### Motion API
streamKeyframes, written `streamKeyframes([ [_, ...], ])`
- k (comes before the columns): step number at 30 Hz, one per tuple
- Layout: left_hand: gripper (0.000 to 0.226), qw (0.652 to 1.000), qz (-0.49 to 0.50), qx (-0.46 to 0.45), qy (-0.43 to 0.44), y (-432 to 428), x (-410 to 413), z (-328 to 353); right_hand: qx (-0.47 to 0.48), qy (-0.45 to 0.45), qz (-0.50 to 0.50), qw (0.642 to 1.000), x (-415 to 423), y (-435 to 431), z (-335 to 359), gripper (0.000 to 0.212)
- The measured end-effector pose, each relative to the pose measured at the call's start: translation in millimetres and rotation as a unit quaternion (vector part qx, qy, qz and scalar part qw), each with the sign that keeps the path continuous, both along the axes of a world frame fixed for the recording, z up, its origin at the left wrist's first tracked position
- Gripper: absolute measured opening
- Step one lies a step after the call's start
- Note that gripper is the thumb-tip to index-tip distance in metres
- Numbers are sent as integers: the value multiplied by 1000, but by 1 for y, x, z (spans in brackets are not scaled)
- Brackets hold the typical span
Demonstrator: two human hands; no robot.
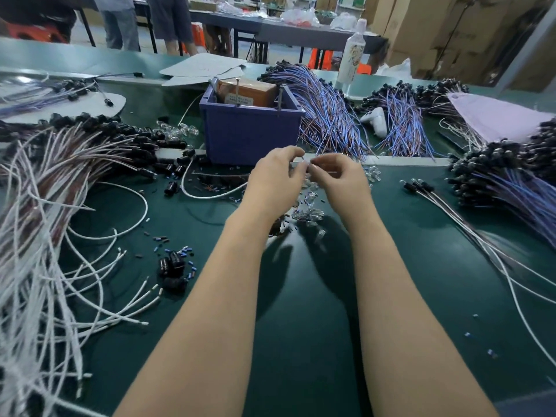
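Right now I watch the left hand (275, 179) and the right hand (340, 179) meet fingertip to fingertip, both pinching one small clear bulb (310, 167) between thumb and forefinger. The bulb is tiny and glassy, with a thin pale lead poking up out of the left fingers. It is partly hidden and a little blurred, so I cannot tell more of its shape.

Just below the grip, a loose heap of bulbs (310, 207) lies on the green mat (301, 311). Just beyond the grip stands a purple bin (249, 136), its front wall close to the knuckles. Blue wires (328, 115) fan down beside the bin toward the right hand. White wires (45, 236) crowd the mat well to the left. Toward me, between the forearms, the mat lies bare.
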State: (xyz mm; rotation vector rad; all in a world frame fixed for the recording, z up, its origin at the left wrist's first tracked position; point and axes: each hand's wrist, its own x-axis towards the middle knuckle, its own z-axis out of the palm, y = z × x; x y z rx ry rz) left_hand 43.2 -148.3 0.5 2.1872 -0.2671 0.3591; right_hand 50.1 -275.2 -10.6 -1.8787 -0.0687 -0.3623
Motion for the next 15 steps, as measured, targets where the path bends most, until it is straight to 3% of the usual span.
streamKeyframes([
  [3, 24, 1000, -9, -26, -14, 7, 0, -1, 177, 22, 68, 982, -5, 13, 7, 10],
  [6, 13, 998, -6, -62, 4, 16, 0, -7, 327, 109, 114, 932, -6, 17, 5, 11],
  [15, 8, 988, -54, -134, 54, 25, 2, -18, 371, 159, 128, 906, -5, 26, -2, 24],
])
